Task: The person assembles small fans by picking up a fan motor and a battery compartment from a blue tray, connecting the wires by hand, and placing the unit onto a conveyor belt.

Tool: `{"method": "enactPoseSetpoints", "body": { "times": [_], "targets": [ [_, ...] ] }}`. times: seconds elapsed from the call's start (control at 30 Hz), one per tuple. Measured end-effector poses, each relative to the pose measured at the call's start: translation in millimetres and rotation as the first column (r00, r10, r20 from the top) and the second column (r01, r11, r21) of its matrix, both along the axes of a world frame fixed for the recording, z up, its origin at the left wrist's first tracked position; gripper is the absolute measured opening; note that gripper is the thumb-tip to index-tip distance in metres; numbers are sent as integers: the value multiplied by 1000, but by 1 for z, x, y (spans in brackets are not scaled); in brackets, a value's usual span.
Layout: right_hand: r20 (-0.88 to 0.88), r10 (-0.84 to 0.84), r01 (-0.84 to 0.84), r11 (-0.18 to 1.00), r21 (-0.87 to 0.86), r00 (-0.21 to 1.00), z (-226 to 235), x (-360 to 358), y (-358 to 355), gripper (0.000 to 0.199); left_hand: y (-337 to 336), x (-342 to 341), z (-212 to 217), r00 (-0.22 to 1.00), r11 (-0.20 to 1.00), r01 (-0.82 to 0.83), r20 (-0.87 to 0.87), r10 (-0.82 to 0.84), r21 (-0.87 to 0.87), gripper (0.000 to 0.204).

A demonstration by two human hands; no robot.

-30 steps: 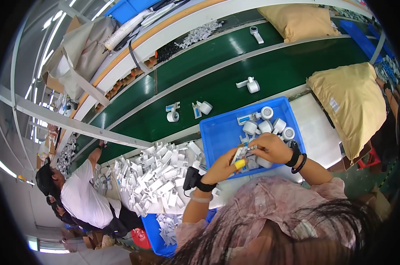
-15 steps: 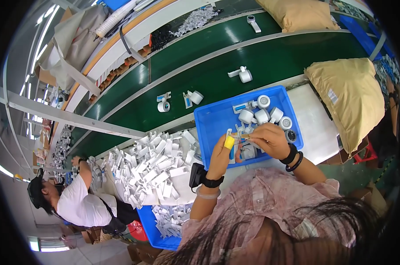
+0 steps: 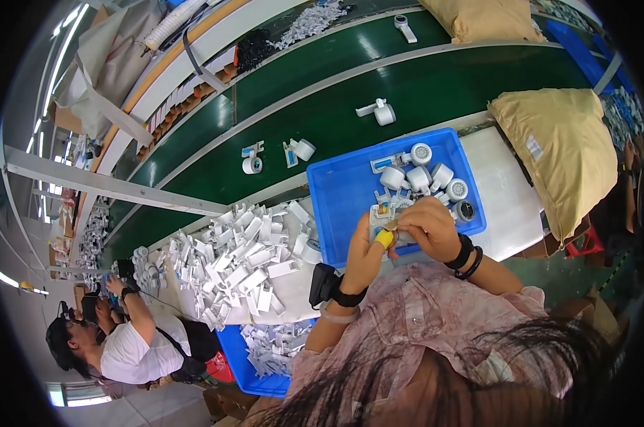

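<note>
Over the front of a blue bin, both my hands are close together. My left hand, with a yellow wrap on its thumb, is closed around a white plastic housing. The fingers of my right hand are pinched beside that thumb; a small tan piece shows at their tips, too small to name. Behind my hands, the bin holds several white round-headed units with grilles or smooth backs. The lower part of the held housing is hidden by my fingers.
Left of the bin lies a heap of white plastic housings, with a second blue bin of parts below it. A green conveyor belt carries several white units. A tan sack stands right. A co-worker sits far left.
My left thumb has swung right and down, nearer my right fingers. Units on the near belt have shifted left. The co-worker has raised an arm towards the head.
</note>
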State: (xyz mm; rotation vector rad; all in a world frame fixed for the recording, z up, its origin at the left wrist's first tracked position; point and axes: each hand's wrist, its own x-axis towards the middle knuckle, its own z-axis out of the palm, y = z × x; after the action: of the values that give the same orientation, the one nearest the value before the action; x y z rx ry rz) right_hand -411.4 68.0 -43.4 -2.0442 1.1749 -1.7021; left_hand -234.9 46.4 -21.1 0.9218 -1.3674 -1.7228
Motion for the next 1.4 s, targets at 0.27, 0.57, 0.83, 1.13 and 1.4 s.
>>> {"method": "enactPoseSetpoints", "body": {
  "times": [0.27,0.57,0.83,1.13,1.4],
  "targets": [
    [17,-30,31,999,-28,999,-2,1,2,17,7,-1,2,998,999,46,34,-45,-15,39],
    [12,-33,33,999,-40,999,-6,2,1,18,11,-2,0,995,995,36,94,-28,-88,39],
    [2,-34,34,999,-21,999,-5,2,3,19,8,3,-14,993,983,70,108,-52,-167,45],
    [22,-48,48,999,8,999,-5,3,4,15,11,-1,-10,990,976,65,134,-37,-207,28],
    [-4,-63,63,998,11,998,-2,6,4,15,15,0,-22,970,958,-28,223,94,-284,25]
  ]
}}
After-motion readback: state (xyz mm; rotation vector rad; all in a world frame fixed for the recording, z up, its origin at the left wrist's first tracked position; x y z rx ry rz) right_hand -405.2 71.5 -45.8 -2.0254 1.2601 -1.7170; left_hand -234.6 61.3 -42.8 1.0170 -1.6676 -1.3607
